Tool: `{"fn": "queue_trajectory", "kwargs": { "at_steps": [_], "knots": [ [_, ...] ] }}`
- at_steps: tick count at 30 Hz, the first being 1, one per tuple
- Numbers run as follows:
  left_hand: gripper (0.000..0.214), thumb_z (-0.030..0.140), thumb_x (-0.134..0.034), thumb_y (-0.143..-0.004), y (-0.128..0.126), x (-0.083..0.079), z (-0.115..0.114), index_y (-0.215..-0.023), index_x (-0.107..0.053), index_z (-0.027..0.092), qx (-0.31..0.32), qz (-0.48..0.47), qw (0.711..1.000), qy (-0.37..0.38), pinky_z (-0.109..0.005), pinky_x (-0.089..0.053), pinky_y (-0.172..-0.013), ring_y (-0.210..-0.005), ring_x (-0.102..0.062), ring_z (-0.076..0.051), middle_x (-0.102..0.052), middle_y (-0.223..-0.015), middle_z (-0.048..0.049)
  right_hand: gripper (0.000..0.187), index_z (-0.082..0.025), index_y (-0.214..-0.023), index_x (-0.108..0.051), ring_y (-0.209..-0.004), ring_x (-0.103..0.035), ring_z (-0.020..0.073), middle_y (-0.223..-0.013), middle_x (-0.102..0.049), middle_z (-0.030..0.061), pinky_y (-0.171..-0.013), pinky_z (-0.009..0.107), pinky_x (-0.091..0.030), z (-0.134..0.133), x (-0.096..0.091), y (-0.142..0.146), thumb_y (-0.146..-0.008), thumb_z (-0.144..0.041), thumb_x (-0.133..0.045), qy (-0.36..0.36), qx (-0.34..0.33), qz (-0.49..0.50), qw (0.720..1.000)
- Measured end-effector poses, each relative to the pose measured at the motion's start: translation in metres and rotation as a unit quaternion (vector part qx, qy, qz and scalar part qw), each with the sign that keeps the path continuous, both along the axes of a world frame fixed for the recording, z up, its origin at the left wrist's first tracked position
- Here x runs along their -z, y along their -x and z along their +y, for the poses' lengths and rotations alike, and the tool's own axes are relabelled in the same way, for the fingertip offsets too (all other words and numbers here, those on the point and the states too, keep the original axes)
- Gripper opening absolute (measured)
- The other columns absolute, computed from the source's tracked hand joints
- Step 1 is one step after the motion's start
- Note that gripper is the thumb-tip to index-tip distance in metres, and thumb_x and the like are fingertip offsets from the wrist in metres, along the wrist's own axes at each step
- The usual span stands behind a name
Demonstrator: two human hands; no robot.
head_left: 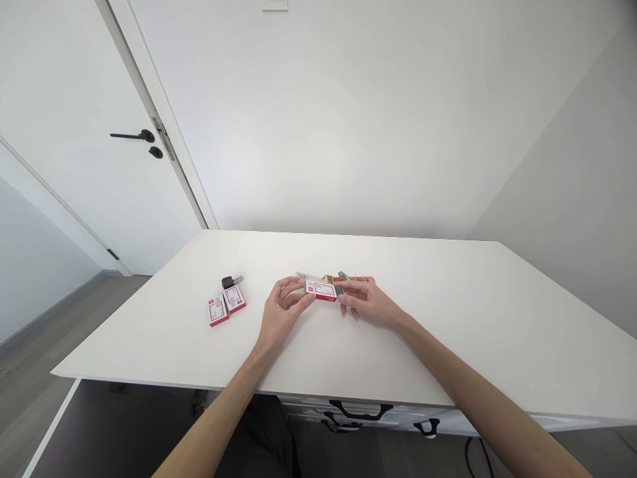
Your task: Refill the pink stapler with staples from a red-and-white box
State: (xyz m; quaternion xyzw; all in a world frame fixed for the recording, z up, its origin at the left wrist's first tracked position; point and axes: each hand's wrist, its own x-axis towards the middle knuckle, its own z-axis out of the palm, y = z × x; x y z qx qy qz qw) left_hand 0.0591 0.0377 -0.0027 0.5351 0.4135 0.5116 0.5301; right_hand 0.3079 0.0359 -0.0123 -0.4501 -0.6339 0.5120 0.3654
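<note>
"Head view: where's the small red-and-white box [321, 289]?"

"Over the middle of the white table [428, 352]. The left hand [281, 307] pinches its left end; the right hand [367, 303] grips its right."

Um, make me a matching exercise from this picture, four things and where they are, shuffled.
Things:
1. Single box
2. Pair of boxes
3. Door handle
4. Drawer handles

Places:
A. Below the tabletop's near edge
B. Between the left hand and right hand
C. On the door
D. On the tabletop's left side

Pairs: 1-B, 2-D, 3-C, 4-A
</note>
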Motion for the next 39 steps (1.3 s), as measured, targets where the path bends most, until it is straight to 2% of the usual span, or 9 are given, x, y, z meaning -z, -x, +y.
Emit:
{"fn": "queue_trajectory", "kwargs": {
  "at_steps": [7, 13, 15, 18, 21, 25, 28, 34, 39],
  "knots": [
    [0.064, 0.049, -0.086, -0.079, 0.003, -0.001, 0.002, -0.128, -0.056, 0.022, -0.01, -0.031, 0.999, 0.021, -0.045, -0.054, -0.101, -0.096, -0.077, -0.024, -0.07, -0.137, -0.0128, 0.05, -0.023, -0.146, -0.063, -0.067, -0.063, 0.015, -0.091, -0.077, 0.0053, -0.065, 0.031, -0.055, -0.003, 0.001, 0.004, -0.101, -0.044, -0.061, -0.034, -0.077, -0.025, 0.996],
    [0.063, 0.05, -0.086, -0.08, 0.003, -0.001, 0.001, -0.129, -0.056, 0.024, -0.005, -0.036, 0.999, 0.02, -0.047, -0.053, -0.105, -0.1, -0.077, -0.025, -0.067, -0.142, -0.0136, 0.051, -0.023, -0.149, -0.06, -0.071, -0.065, 0.0157, -0.09, -0.077, 0.0035, -0.075, 0.035, -0.057, -0.002, 0.006, 0.006, -0.098, -0.027, -0.058, -0.044, -0.048, -0.044, 0.997],
    [0.064, 0.05, -0.086, -0.08, 0.003, 0.0, 0.001, -0.13, -0.056, 0.024, 0.0, -0.037, 0.999, 0.018, -0.047, -0.053, -0.105, -0.1, -0.077, -0.026, -0.066, -0.144, -0.0137, 0.047, -0.025, -0.142, -0.062, -0.075, -0.067, 0.0164, -0.094, -0.076, 0.0037, -0.073, 0.034, -0.057, -0.004, 0.008, 0.008, -0.095, -0.026, -0.061, -0.065, -0.021, -0.042, 0.997],
    [0.064, 0.049, -0.087, -0.079, 0.004, 0.003, 0.003, -0.13, -0.055, 0.025, 0.01, -0.038, 0.999, 0.015, -0.048, -0.054, -0.105, -0.097, -0.078, -0.025, -0.066, -0.144, -0.0135, 0.029, -0.027, -0.12, -0.067, -0.095, -0.069, 0.0188, -0.117, -0.072, 0.0063, -0.073, 0.032, -0.058, -0.007, 0.01, 0.013, -0.092, -0.023, -0.063, -0.155, 0.035, -0.033, 0.987],
    [0.063, 0.048, -0.087, -0.08, 0.005, 0.006, 0.004, -0.129, -0.056, 0.025, 0.018, -0.04, 0.999, 0.01, -0.047, -0.054, -0.104, -0.099, -0.077, -0.025, -0.066, -0.143, -0.013, 0.016, -0.026, -0.103, -0.07, -0.108, -0.066, 0.0214, -0.126, -0.068, 0.0074, -0.074, 0.031, -0.059, -0.007, 0.012, 0.016, -0.09, -0.02, -0.063, -0.235, 0.038, -0.046, 0.97],
    [0.062, 0.047, -0.086, -0.08, 0.004, 0.006, 0.004, -0.13, -0.056, 0.025, 0.026, -0.038, 0.999, 0.005, -0.046, -0.054, -0.103, -0.103, -0.076, -0.026, -0.066, -0.142, -0.0128, 0.026, -0.028, -0.109, -0.074, -0.09, -0.066, 0.0179, -0.124, -0.066, 0.008, -0.065, 0.03, -0.058, -0.006, 0.016, 0.017, -0.089, -0.015, -0.061, -0.269, 0.027, -0.085, 0.959],
    [0.061, 0.047, -0.086, -0.081, 0.004, 0.005, 0.003, -0.129, -0.056, 0.024, 0.026, -0.038, 0.999, 0.002, -0.045, -0.055, -0.102, -0.103, -0.076, -0.026, -0.067, -0.141, -0.0131, 0.033, -0.029, -0.112, -0.074, -0.087, -0.066, 0.0183, -0.124, -0.066, 0.0083, -0.06, 0.03, -0.056, -0.005, 0.018, 0.017, -0.087, -0.012, -0.061, -0.283, 0.031, -0.113, 0.952],
    [0.06, 0.051, -0.083, -0.083, 0.003, 0.002, 0.001, -0.13, -0.057, 0.023, 0.019, -0.035, 0.999, 0.006, -0.045, -0.057, -0.099, -0.097, -0.077, -0.024, -0.069, -0.137, -0.0126, 0.026, -0.029, -0.108, -0.075, -0.083, -0.065, 0.0191, -0.119, -0.067, 0.0085, -0.063, 0.034, -0.056, -0.008, 0.015, 0.016, -0.09, -0.015, -0.062, -0.318, 0.017, -0.152, 0.936],
    [0.062, 0.053, -0.082, -0.083, 0.003, -0.001, -0.001, -0.13, -0.058, 0.022, 0.012, -0.026, 1.0, 0.009, -0.047, -0.055, -0.1, -0.089, -0.077, -0.024, -0.071, -0.131, -0.0123, 0.022, -0.029, -0.108, -0.075, -0.083, -0.065, 0.0189, -0.122, -0.066, 0.0084, -0.068, 0.035, -0.057, -0.01, 0.009, 0.013, -0.097, -0.02, -0.058, -0.303, -0.016, -0.155, 0.94]
  ]
}}
